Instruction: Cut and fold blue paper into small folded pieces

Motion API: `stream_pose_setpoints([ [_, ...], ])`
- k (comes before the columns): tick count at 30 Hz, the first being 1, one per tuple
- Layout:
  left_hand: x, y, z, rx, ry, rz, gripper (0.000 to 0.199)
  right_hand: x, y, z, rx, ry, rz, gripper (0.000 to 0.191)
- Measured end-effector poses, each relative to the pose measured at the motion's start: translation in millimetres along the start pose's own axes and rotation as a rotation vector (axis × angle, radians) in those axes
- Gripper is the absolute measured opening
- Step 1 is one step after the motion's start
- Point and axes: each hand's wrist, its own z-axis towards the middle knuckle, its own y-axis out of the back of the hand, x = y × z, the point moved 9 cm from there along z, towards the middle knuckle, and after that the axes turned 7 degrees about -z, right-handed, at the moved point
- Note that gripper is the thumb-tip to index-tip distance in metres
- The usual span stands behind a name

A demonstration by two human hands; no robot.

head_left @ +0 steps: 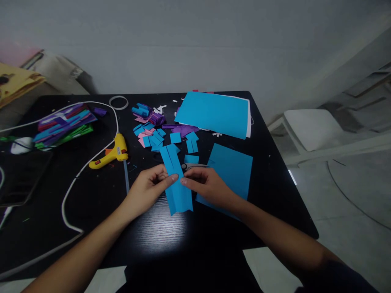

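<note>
Between both hands I hold a folded strip of blue paper (179, 195) above the black table, its long edges creased and its lower end flaring. My left hand (151, 183) pinches its left edge, thumb on top. My right hand (207, 185) grips the right edge, thumb in front and the other fingers behind. Scissors (195, 165) lie just beyond my right hand, their handles partly hidden by the strip. A blue paper sheet (232, 171) rests under and beside my right hand. Small cut blue pieces (175, 138) are scattered just past the strip.
On the left are a yellow glue gun (113, 154), its white cable (65, 203) and a pile of coloured folded strips (65, 124). Toward the back lie a roll of tape (118, 102), a large blue sheet (216, 112) and purple paper (183, 129). A white stool (311, 126) stands at right.
</note>
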Motion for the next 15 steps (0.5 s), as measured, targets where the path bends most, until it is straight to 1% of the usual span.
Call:
stream_pose_setpoints([
  [3,-3,1.4,0,-0.032,-0.017,-0.016,0.019,-5,-3,0,0.022,-0.023,0.051,0.029],
  [4,-3,0.9,0,-0.034,-0.020,-0.024,0.018,-5,-4,0,0.023,-0.015,0.061,0.029],
  [6,-5,-1.1,0,-0.025,-0.031,-0.040,0.017,-3,-4,-1,0.007,0.024,0.040,0.020],
  [8,-5,-2.8,0,-0.018,-0.043,-0.048,0.016,2,-1,-2,-0.039,0.077,-0.043,0.012],
  [10,-3,-2.1,0,-0.029,-0.049,-0.048,0.016,8,2,-4,-0.102,0.142,-0.172,0.007],
  [13,2,2.2,0,-0.069,-0.043,-0.050,0.019,17,5,-9,-0.201,0.261,-0.374,0.011],
  [15,6,4.1,-1,-0.083,-0.031,-0.063,0.020,24,5,-14,-0.257,0.366,-0.477,0.015],
])
